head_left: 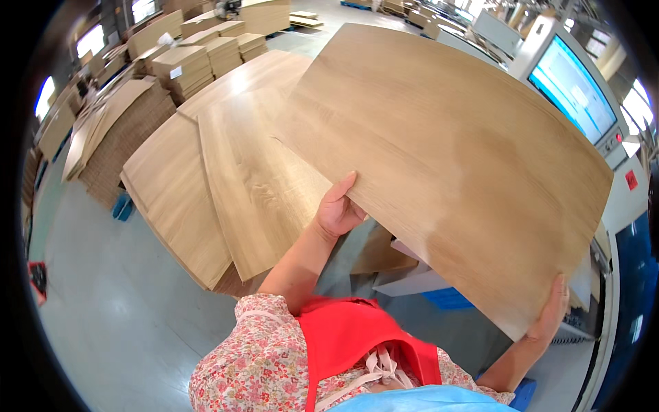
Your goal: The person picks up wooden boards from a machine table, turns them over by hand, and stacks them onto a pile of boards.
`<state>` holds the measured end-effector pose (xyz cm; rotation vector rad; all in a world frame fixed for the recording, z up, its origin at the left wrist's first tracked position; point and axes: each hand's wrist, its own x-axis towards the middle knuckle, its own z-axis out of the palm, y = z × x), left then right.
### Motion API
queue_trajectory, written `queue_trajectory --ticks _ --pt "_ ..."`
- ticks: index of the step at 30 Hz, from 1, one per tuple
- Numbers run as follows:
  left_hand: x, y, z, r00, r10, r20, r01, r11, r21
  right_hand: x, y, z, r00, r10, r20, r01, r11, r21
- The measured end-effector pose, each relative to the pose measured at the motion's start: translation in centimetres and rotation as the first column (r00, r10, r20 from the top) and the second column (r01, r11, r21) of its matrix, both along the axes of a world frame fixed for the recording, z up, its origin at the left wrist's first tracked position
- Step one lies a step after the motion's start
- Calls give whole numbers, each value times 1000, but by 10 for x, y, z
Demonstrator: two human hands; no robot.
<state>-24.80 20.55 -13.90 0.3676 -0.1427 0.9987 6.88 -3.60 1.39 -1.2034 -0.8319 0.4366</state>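
Note:
A large wood-grain board [439, 144] is held up at a tilt in front of me, between both hands. My left hand [340, 208] grips its near left edge, thumb on top and fingers curled beneath. At the near right corner my right hand [551, 312] is closed on the board, its fingers mostly hidden. To the left lies a stack of similar wood-grain boards [171, 185]. The top board [257, 185] of that stack sits askew, and the held board covers part of it.
A machine with a lit screen [573, 89] stands at the right. Stacks of brown panels [127, 137] and board piles [185, 69] stand at the far left. Below the held board are a white box-like piece [412, 281] and a blue object [447, 298]. Grey floor [103, 302] shows at the left.

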Motion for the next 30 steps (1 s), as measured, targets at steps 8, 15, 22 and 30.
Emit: queue_trajectory --ticks 8,15,22,30 --pt "69 -36 57 956 -133 -261 196 953 232 89 -93 -13 877 -83 -474 47 995 -88" --pt "165 -66 70 861 -272 -429 360 922 139 164 -154 -43 859 -159 -486 121 987 -109" --pt "201 -78 58 819 -339 -463 430 897 102 184 -166 -69 809 -140 -571 111 990 -86" --pt "182 -19 54 930 -50 -364 16 995 -95 226 -169 -73 859 -217 -463 129 968 -214"
